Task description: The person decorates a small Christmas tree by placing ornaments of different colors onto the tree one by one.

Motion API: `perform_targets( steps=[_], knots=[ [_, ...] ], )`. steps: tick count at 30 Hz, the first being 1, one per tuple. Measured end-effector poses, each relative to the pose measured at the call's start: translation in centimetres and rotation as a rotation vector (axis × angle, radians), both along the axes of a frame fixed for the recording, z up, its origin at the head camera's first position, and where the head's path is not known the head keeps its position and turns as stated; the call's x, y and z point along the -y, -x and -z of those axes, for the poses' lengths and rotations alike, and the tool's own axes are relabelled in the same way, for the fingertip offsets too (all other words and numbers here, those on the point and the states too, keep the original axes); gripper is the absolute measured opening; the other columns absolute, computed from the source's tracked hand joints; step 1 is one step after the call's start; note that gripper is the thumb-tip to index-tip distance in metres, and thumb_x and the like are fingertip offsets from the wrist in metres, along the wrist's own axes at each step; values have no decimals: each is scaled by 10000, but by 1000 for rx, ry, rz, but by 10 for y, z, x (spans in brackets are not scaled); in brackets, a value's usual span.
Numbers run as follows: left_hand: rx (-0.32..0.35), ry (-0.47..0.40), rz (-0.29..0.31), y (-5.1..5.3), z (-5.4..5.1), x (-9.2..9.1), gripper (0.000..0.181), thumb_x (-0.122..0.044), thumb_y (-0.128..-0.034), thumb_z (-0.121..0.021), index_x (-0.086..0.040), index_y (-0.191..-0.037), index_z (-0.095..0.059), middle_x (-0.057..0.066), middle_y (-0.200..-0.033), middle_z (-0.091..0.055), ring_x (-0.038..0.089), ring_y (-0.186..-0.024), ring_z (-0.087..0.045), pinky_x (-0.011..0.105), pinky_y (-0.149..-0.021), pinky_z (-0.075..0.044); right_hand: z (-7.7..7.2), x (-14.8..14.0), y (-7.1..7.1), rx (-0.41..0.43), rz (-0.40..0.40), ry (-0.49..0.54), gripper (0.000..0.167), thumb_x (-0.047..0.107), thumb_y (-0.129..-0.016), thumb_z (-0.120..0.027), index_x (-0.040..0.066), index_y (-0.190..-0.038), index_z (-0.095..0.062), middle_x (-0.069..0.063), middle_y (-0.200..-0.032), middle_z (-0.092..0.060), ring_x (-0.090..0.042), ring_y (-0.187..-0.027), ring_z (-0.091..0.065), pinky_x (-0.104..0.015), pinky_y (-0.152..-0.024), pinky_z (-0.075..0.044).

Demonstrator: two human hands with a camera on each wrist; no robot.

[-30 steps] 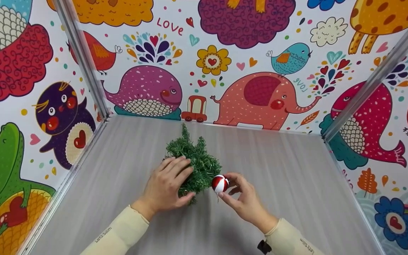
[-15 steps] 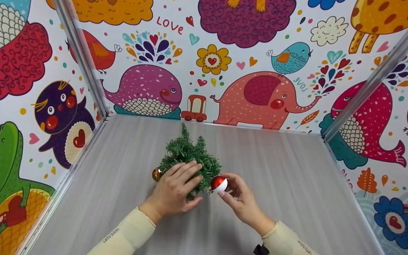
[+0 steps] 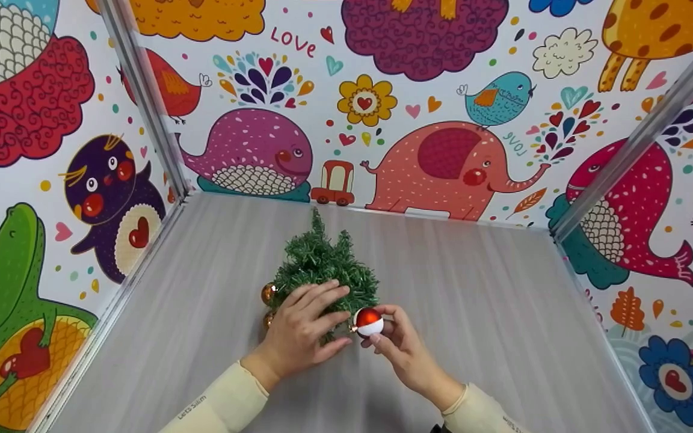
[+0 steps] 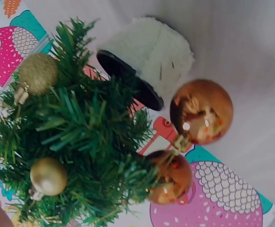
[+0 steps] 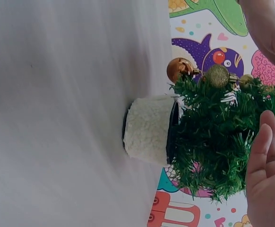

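Observation:
A small artificial Christmas tree (image 3: 328, 258) stands on the table in a white fuzzy pot (image 5: 149, 127) with a black rim. My left hand (image 3: 304, 328) rests on its near side with fingers extended over the branches. Between thumb and fingers, my right hand (image 3: 409, 346) pinches a red and white Christmas ball (image 3: 369, 322) beside the tree's right side; its metal cap faces the branches. Shiny copper balls (image 4: 201, 111) hang on the tree, left of it in the head view. The left wrist view also shows a glittery gold ball (image 4: 38, 74) and a smooth gold ball (image 4: 48, 176).
A grey wood-grain table (image 3: 473, 288) lies under everything. Printed cartoon wall panels (image 3: 431, 72) enclose its back and sides, with metal corner posts (image 3: 145, 102) at the left and right.
My left hand has slid right and slightly nearer over the tree, so the copper balls show at its left. The red and white ball has turned and lowered slightly in my right hand.

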State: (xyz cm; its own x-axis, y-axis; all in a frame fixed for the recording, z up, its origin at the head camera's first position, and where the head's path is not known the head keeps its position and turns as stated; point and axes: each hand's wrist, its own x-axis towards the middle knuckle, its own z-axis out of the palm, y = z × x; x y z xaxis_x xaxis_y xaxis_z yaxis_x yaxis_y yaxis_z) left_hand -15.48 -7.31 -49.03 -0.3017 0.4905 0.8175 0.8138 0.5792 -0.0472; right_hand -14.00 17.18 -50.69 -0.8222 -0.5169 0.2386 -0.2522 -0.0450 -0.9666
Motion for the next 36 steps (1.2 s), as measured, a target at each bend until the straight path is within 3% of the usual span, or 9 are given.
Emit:
perform_targets(
  steps=[9,19,28,36],
  knots=[
    [22,-57,10,-3,-2,0,65,-208,-775,-797,-172,-800,-749,63,-1291,-638,266,-1244,-562,422,-1012,-408,6,0,0,25,-10,-15,398,64,-1036,-494,-42,-1371,-308,-301,-1164,-588,-336,-960,-647,-277,-753,-494],
    [13,-25,1,-7,4,-4,413,-547,-699,-842,-164,-802,-730,54,-1271,-638,249,-1235,-566,419,-1012,-419,7,1,-2,53,-44,-2,375,53,-1050,-446,-58,-1370,-285,-227,-1164,-608,-338,-975,-632,-279,-765,-477],
    [-4,-24,-10,-7,2,-4,74,-206,-760,-805,-154,-790,-763,51,-1205,-676,240,-1181,-599,421,-984,-447,10,1,-1,42,-22,-19,364,51,-1045,-459,-42,-1365,-315,-204,-1164,-612,-362,-961,-645,-314,-750,-503],
    [-32,-68,4,-9,-8,1,49,-193,-784,-773,-154,-807,-754,40,-1126,-688,227,-1070,-631,401,-925,-466,20,-1,-4,98,2,-78,311,106,-1054,-468,-52,-1318,-421,-173,-1154,-614,-280,-977,-625,-300,-749,-492]
  ],
)
